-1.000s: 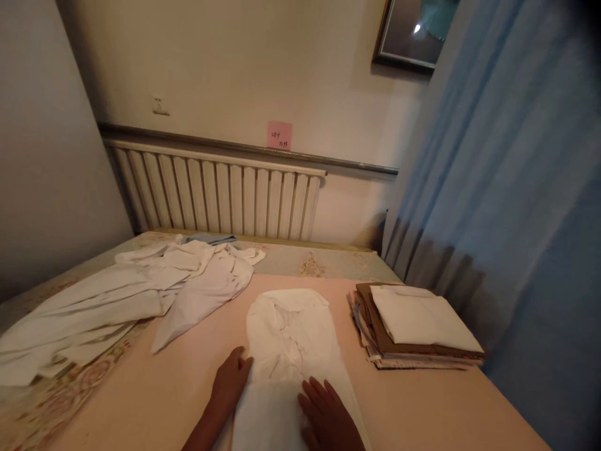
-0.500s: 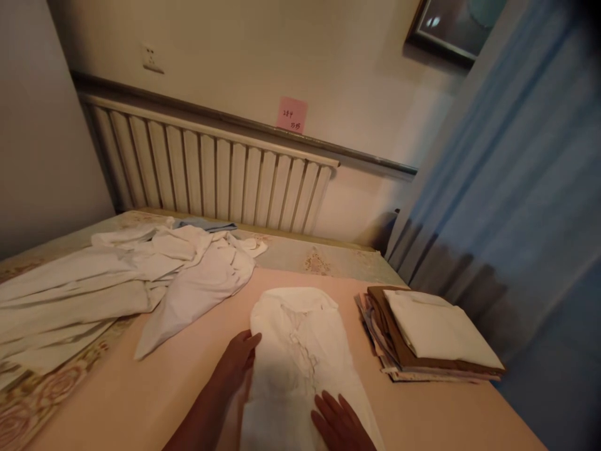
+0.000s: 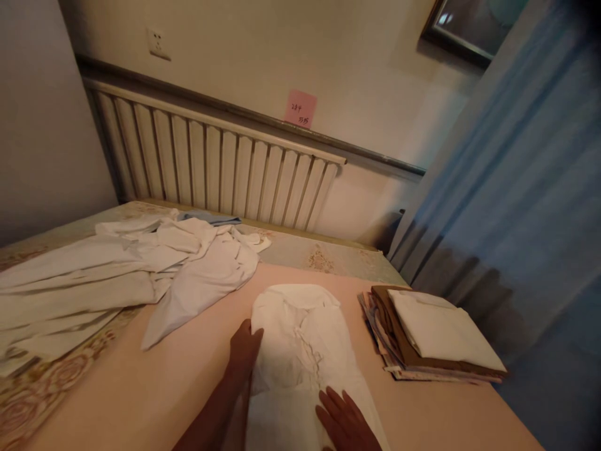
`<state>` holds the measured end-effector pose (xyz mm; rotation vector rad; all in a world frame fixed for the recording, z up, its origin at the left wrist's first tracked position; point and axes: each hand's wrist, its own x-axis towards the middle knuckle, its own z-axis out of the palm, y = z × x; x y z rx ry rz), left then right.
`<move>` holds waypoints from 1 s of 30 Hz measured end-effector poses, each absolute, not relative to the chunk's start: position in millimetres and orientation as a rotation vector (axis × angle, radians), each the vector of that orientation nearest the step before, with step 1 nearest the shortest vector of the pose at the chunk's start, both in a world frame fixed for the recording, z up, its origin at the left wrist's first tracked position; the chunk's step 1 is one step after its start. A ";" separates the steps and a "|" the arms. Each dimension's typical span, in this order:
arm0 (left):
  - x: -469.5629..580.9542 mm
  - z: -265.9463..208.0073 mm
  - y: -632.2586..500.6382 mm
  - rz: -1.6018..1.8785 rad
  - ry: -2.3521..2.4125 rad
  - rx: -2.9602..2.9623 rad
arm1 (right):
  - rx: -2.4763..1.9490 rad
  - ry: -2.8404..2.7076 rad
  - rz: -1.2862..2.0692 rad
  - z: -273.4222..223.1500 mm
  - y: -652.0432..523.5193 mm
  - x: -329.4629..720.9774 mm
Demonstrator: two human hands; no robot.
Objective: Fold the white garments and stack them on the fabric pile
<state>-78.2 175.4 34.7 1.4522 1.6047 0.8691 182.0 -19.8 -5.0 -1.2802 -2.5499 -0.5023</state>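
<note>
A long white garment (image 3: 282, 376), which looks like a shirt folded in along its sides, lies on the pink sheet (image 3: 188, 382) in front of me. Its far end is rounded, and a crinkled strip of cloth runs down its middle. At the garment's left edge, my left hand (image 3: 245, 346) is closed, thumb on top and the other fingers tucked under or behind the cloth. My right hand (image 3: 345, 416) rests on the lower right part with its fingers stretched out and slightly apart, holding nothing. The garment's near end runs out of view.
Loose white clothes (image 3: 117, 269) are heaped on the left, with a blue cloth (image 3: 211, 219) behind them. To the right sits a stack of folded clothes (image 3: 446, 332), white on top of brown. A radiator (image 3: 225, 169) stands behind the bed, and a blue curtain (image 3: 507, 200) hangs at right.
The view has shifted slightly. Both hands stay at nearly the same places on the white garment, and the garment keeps its shape.
</note>
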 end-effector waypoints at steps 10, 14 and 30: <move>-79.9 27.1 179.0 0.775 1.654 1.509 | -1.215 -2.503 -0.374 -14.1 -16.7 192.5; -79.1 25.6 179.6 0.769 1.658 1.495 | -1.518 -2.119 -0.167 10.5 0.1 177.9; -83.5 26.8 181.1 0.898 1.494 1.250 | -1.883 -1.782 0.329 69.0 170.4 78.3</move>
